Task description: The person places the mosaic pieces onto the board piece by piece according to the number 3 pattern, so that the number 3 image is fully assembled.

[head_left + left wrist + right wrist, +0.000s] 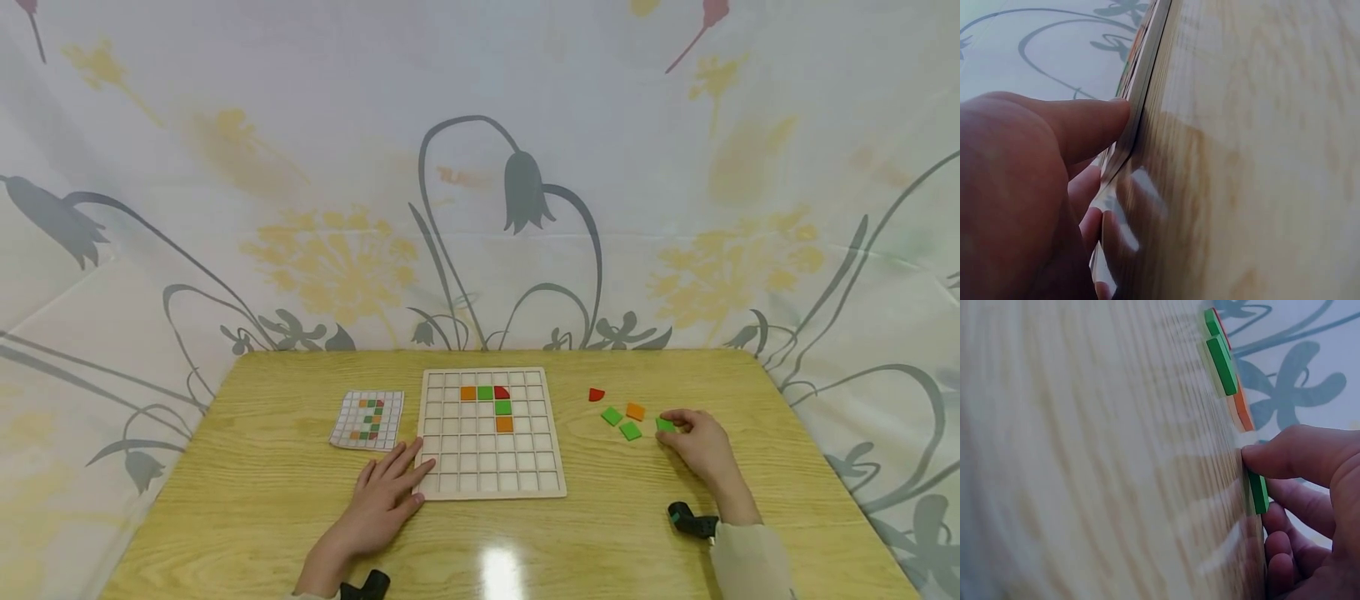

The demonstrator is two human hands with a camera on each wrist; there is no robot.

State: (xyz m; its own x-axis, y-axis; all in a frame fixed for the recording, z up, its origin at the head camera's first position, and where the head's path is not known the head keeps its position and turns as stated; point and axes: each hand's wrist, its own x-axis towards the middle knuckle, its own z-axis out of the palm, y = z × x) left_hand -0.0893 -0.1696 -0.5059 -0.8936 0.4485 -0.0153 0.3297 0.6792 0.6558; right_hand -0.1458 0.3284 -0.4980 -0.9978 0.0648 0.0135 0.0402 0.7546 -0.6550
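A pale wooden grid board [491, 492] lies on the table, holding orange and green square tiles and a red quarter-round tile [502, 392] in its upper cells. My left hand [378, 504] rests at the board's lower left corner, fingers spread; in the left wrist view the thumb touches the board's edge. On the right, my right hand [701, 450] pinches a green square tile [1259, 492] between thumb and fingers, at the table surface. Beside it lie two loose green tiles [631, 430], an orange tile [635, 412] and a red quarter-round tile [596, 394].
Left of the board is a paper card [341, 429] printed with a grid and a coloured pattern. The wooden table [585, 542] ends at the back against a curtain [480, 275] with flower prints. Black wrist devices [692, 522] sit near both wrists.
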